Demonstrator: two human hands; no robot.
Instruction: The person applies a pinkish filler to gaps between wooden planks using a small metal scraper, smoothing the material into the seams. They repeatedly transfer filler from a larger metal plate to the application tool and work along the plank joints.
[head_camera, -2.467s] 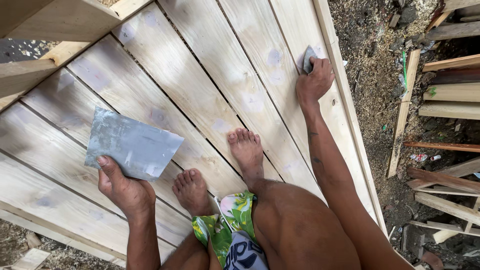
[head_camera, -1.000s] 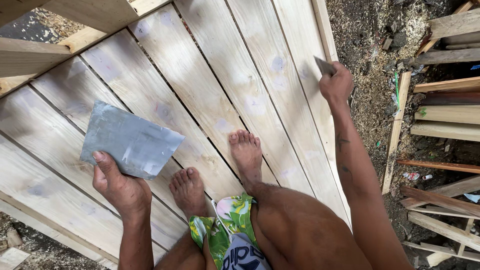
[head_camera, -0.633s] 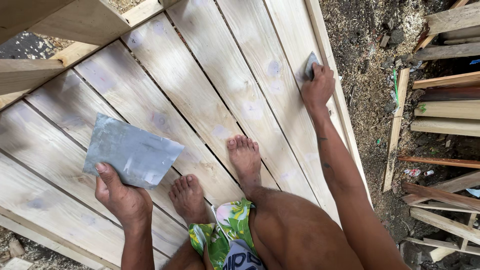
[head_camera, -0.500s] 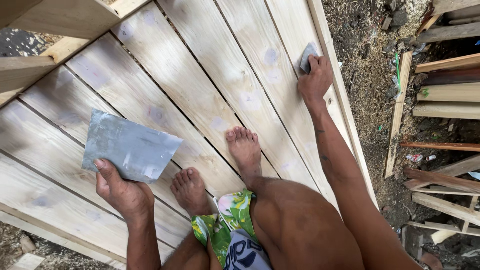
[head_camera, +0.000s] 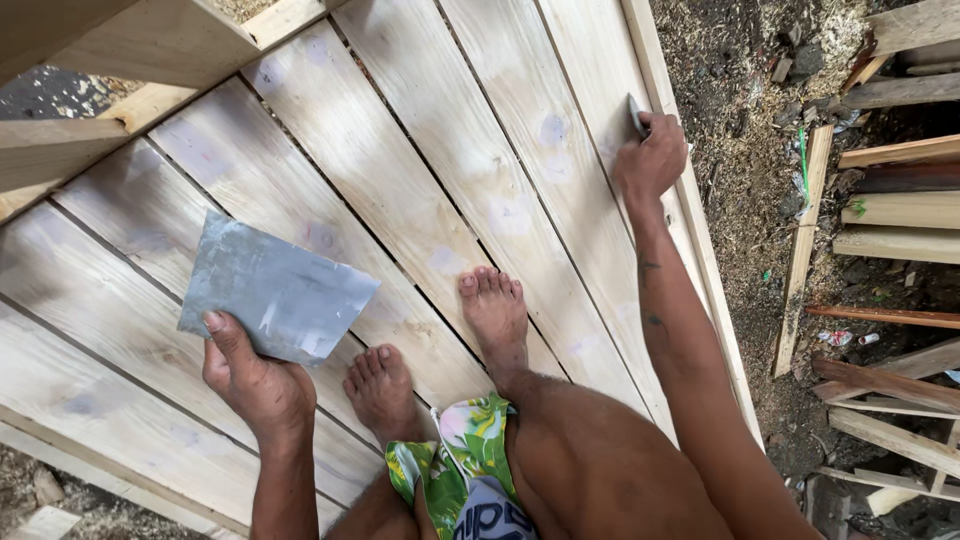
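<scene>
Right hand (head_camera: 650, 160) pinches a small scraper blade (head_camera: 636, 115) against the plank panel (head_camera: 480, 180) at two o'clock. Left hand (head_camera: 250, 385) clamps a grey metal sheet (head_camera: 275, 290) at eight o'clock. Advised: blade kept low-angled, pressure even along the grain.

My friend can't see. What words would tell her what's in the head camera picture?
A barefoot person squats on pale wooden planks, seen from above. The right hand presses a small scraper against a plank near the edge, and the left hand holds a flat grey sheet. Loose wood strips lie on the dirt beside the planks.
</scene>
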